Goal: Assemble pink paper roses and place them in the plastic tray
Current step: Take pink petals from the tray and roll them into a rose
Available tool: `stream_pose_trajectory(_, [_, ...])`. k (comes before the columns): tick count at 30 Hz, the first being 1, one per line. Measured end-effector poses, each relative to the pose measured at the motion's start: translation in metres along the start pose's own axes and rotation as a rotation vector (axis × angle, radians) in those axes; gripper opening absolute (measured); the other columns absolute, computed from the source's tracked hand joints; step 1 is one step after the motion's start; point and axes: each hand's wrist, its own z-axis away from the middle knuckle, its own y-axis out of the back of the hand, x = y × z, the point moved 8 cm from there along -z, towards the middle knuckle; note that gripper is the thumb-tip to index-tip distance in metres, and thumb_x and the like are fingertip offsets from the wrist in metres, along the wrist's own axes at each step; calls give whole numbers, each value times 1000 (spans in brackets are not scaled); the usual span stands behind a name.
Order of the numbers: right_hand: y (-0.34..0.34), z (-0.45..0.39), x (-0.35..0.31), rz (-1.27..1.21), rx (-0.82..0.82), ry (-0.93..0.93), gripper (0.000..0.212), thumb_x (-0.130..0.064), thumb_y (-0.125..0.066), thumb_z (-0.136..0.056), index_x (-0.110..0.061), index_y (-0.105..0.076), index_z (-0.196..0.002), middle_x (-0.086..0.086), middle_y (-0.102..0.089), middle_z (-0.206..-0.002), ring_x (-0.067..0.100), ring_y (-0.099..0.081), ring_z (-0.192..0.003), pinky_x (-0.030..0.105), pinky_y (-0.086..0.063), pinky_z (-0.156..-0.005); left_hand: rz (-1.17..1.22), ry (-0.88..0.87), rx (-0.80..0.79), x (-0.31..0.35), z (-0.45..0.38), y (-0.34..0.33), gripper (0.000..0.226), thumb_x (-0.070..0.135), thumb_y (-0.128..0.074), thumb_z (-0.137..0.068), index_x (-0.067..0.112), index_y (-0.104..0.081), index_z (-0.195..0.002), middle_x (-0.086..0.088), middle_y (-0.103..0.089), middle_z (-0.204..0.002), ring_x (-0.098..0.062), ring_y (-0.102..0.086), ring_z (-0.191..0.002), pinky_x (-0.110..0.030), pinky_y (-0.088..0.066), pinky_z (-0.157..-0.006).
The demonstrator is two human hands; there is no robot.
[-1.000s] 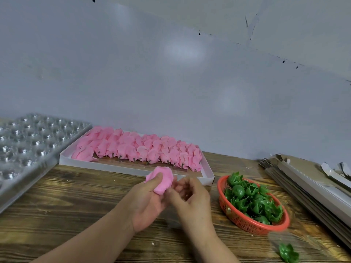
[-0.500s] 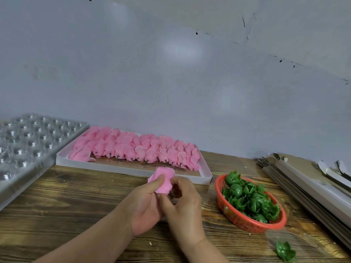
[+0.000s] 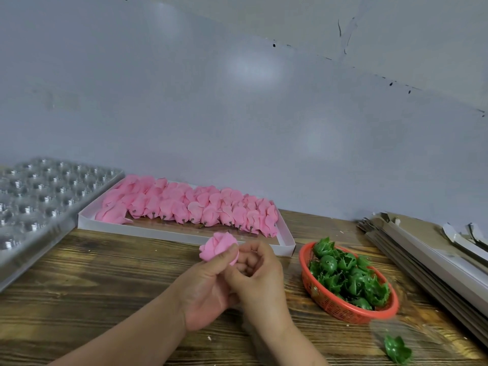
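The left hand (image 3: 208,283) pinches a pink paper rose (image 3: 217,246) above the table (image 3: 100,291), its grip closed round the bloom's base, while the right hand (image 3: 257,276) curls just beside it, apparently working the underside. To seat the base well, I would keep the pinch light so the petals stay unflattened; the plastic tray (image 3: 39,202) waits well off to the grip's left.

rose (image 3: 218,248) pink | calyxes (image 3: 348,281) green | basket (image 3: 340,310) red | table (image 3: 92,291) brown woodgrain

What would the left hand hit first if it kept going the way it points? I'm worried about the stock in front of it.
Likely the white box of pink roses; the left hand, pinching a rose, points up and away toward it. Depth is uncertain.
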Motion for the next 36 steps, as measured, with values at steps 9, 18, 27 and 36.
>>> stream_pose_trajectory(9, [-4, -1, -2, -77, -85, -15, 22, 4, -75, -72, -7, -59, -84, 12, -56, -67, 22, -49, -66, 39, -43, -65, 63, 18, 33, 1, -2, 7, 34, 35, -65, -77, 8, -77, -93, -20, -69, -104, -27, -69, -96, -40, -53, -89])
stream_pose_trajectory(18, [-17, 4, 0, -109, -187, -46, 20, -16, -66, -72, -6, -71, -88, 14, -50, -73, 22, -42, -72, 37, -34, -67, 92, 6, 85, 5, 2, 8, 42, 25, -71, -69, 11, -66, -107, -18, -70, -102, -28, -71, -89, -46, -56, -81])
stream_pose_trajectory(27, [-24, 6, 5, 63, -294, -60, 16, -21, -50, -70, -29, -63, -65, -14, -56, -66, 1, -51, -67, 18, -40, -63, -42, 20, 40, 4, 4, 0, 17, 30, -70, -70, 17, -77, -79, -10, -70, -97, -20, -69, -87, -37, -54, -81])
stream_pose_trajectory(36, [-19, 6, 8, 89, -240, -21, 42, -24, -59, -77, -43, -52, -114, 7, -68, -93, 18, -64, -83, 44, -52, -80, 36, 22, 225, 3, 3, 11, 40, 38, -65, -74, 9, -59, -102, -16, -59, -90, -30, -52, -89, -39, -44, -82])
